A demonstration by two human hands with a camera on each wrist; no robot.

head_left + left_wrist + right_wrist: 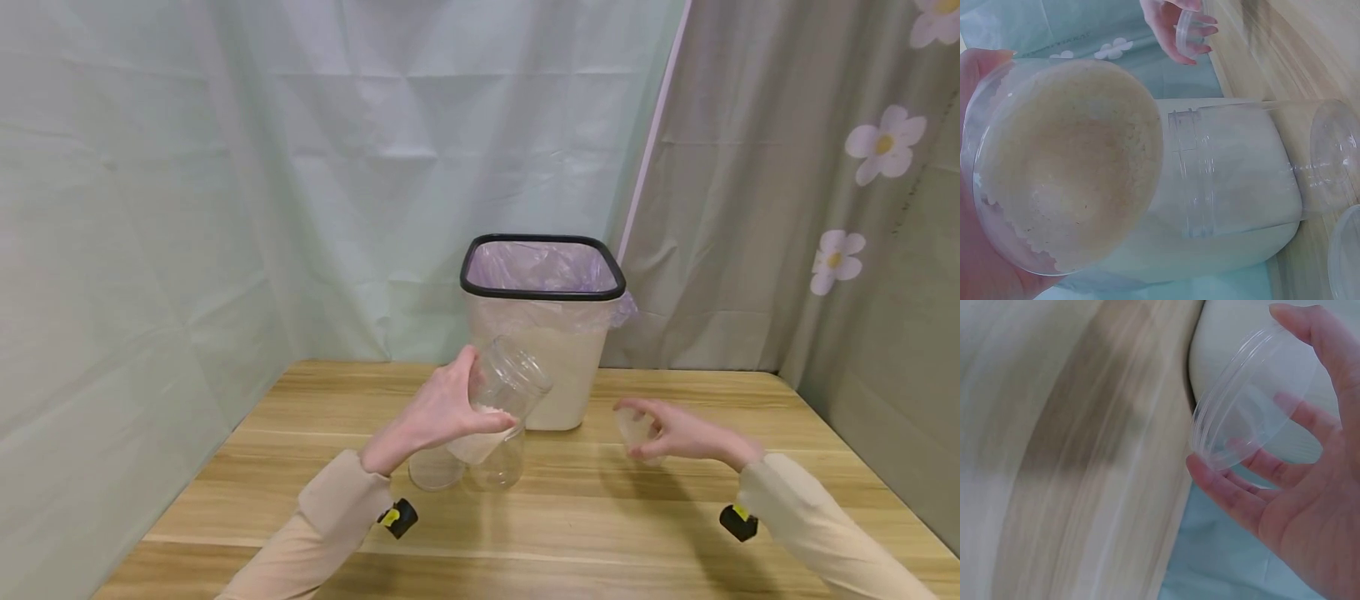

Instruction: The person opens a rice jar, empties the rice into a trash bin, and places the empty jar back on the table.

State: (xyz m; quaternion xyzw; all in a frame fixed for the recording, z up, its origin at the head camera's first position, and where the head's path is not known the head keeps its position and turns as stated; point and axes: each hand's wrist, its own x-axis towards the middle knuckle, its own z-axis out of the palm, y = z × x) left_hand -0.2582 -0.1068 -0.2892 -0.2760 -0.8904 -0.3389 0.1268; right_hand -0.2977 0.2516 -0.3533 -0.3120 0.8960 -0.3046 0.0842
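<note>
My left hand (438, 410) grips a clear jar (504, 379) round its side, thumb across the front. That jar is tilted, its open mouth pointing up and to the right. White, rice-like grains (1079, 162) lie in its lower part. Beneath and behind it, overlapped in the head view, a second clear jar (1235, 165) stands upright on the table and looks empty. A clear round lid (437, 469) lies to the left of that jar. Off to the right, my right hand (688, 433) holds another clear lid (1257, 403) by its edge, tipped on its side above the table.
A cream bin (573, 358) with a black rim and a purplish liner stands behind the jars. The wooden table (570, 533) runs back to pale curtains (360, 183). A flowered grey curtain (735, 208) hangs at the right.
</note>
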